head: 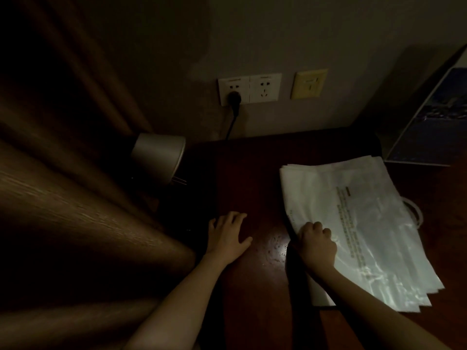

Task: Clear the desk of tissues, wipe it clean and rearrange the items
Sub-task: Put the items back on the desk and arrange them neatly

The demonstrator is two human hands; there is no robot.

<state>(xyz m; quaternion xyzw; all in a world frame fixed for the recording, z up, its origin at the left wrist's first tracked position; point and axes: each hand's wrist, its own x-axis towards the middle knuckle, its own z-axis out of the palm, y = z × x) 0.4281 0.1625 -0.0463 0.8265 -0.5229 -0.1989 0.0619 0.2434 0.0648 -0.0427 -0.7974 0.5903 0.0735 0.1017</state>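
Observation:
A stack of white plastic bags with printed text lies flat on the right half of the dark wooden desk. My right hand sits at the stack's near left edge with its fingers curled onto the top bag. My left hand lies flat on the bare desk to the left of the stack, fingers spread, holding nothing. Small specks dot the desk surface between the two hands. No tissue is visible in the dim light.
A grey lamp shade stands at the desk's back left, next to a brown curtain. Wall sockets with a black plug sit above the desk. A framed picture leans at the back right. A white cord lies beside the bags.

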